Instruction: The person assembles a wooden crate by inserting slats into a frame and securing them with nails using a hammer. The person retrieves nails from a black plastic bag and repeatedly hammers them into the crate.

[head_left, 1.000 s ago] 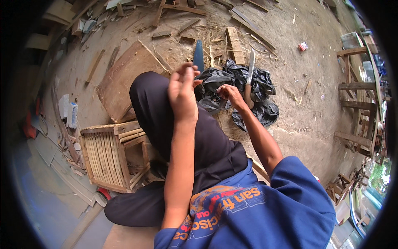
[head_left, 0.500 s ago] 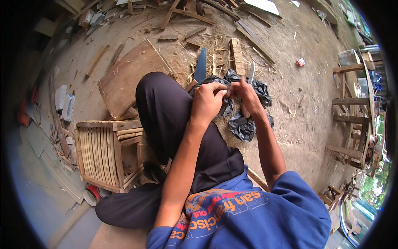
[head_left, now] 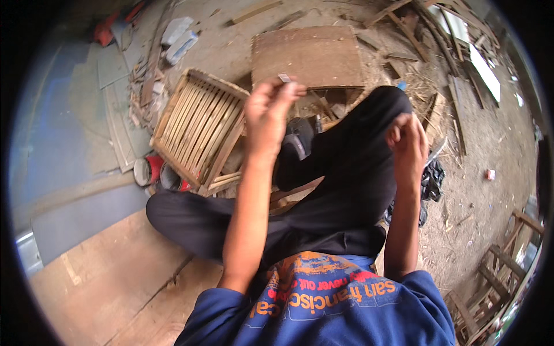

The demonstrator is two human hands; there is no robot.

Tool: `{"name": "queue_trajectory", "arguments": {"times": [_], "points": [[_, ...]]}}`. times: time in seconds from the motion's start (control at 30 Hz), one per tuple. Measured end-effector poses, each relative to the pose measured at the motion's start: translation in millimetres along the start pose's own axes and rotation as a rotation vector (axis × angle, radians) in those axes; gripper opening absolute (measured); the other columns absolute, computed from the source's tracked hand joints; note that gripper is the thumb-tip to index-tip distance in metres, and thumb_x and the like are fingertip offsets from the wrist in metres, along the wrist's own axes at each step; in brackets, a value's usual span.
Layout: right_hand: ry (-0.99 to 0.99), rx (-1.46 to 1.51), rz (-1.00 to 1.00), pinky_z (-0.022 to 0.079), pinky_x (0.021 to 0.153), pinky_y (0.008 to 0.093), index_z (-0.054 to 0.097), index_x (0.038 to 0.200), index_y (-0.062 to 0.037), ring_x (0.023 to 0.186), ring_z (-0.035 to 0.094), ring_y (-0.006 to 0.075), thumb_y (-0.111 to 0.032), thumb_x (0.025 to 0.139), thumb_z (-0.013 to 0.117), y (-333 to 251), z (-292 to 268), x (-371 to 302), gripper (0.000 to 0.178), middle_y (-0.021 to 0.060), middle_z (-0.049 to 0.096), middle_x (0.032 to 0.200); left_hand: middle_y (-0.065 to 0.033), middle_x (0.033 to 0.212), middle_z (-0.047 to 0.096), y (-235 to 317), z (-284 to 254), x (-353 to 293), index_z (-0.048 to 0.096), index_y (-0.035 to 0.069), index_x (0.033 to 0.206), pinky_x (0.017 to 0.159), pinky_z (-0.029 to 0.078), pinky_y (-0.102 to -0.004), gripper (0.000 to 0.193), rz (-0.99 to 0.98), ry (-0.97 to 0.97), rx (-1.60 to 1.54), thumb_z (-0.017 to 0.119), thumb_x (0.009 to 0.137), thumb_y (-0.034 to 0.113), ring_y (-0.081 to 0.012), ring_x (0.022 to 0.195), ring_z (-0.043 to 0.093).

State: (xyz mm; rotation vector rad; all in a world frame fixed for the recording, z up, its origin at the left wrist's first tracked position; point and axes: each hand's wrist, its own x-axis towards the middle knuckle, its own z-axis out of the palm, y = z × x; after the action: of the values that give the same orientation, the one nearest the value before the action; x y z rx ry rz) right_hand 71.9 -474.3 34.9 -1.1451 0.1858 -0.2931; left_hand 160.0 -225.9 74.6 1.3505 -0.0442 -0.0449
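Observation:
My left hand [head_left: 266, 112], blurred by motion, is raised near the slatted wooden frame [head_left: 193, 127]. Its thumb and fingers pinch a small greyish-white flat piece [head_left: 284, 78], too small to name. Over my bent right knee, my right hand [head_left: 408, 150] is closed with the fingers curled in; what they hold, if anything, is hidden. Just beyond that hand a pale narrow blade [head_left: 438, 148] shows. Whether the hand touches it I cannot tell. Crumpled black plastic [head_left: 433, 180] lies beside my right wrist, partly covered by my arm and leg.
A brown wooden board [head_left: 306, 55] rests ahead of my legs. Red-and-white cans [head_left: 148, 170] stand by the slatted frame. White blocks [head_left: 182, 46] and wood scraps [head_left: 407, 32] lie farther off. A wooden rack [head_left: 502, 271] is at the right.
The view has swung left. My hands, together over the black plastic before, are now apart: the left has moved left toward the slatted frame, the right is above my knee.

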Motion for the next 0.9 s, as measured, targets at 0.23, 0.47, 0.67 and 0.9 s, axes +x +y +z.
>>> {"name": "queue_trajectory", "arguments": {"times": [0.23,0.47,0.67,0.9], "points": [[-0.330,-0.218,0.203,0.041,0.061,0.0255,0.063,0.095,0.0006,0.070,0.050,0.0071,-0.036,0.104,0.061,86,119,51,0.037,-0.0007,0.056,0.075,-0.0157,0.105,0.073,-49,-160,-46,0.061,-0.006,0.126,0.092,0.052,-0.0290,0.030,0.083,0.495,0.483,0.065,0.097,0.003,-0.0180,0.100,0.070],[-0.371,-0.487,0.203,0.048,0.064,0.0322,0.066,0.102,0.0034,0.070,0.060,0.0128,-0.035,0.099,0.065,139,109,48,0.039,0.0080,0.068,0.077,-0.0119,0.101,0.075,-78,-158,-62,0.075,-0.001,0.097,0.090,0.053,-0.0350,0.012,0.266,0.500,1.055,0.077,0.086,0.004,-0.0237,0.098,0.070],[-0.348,-0.405,0.169,0.036,0.058,0.0224,0.061,0.098,0.0016,0.069,0.044,0.0025,-0.027,0.103,0.065,150,104,54,0.029,-0.0056,0.052,0.075,-0.0106,0.099,0.071,-92,-153,-57,0.069,0.000,0.085,0.084,0.053,-0.0402,0.011,0.373,0.520,1.120,0.079,0.081,0.001,-0.0285,0.094,0.068],[-0.362,-0.545,0.132,0.036,0.056,0.0254,0.061,0.097,0.0014,0.066,0.043,0.0036,-0.029,0.102,0.066,142,105,48,0.031,-0.0044,0.051,0.072,-0.0070,0.102,0.069,-102,-154,-56,0.065,0.007,0.093,0.085,0.049,-0.0432,0.024,0.426,0.561,1.308,0.083,0.077,0.007,-0.0296,0.097,0.066]]}}
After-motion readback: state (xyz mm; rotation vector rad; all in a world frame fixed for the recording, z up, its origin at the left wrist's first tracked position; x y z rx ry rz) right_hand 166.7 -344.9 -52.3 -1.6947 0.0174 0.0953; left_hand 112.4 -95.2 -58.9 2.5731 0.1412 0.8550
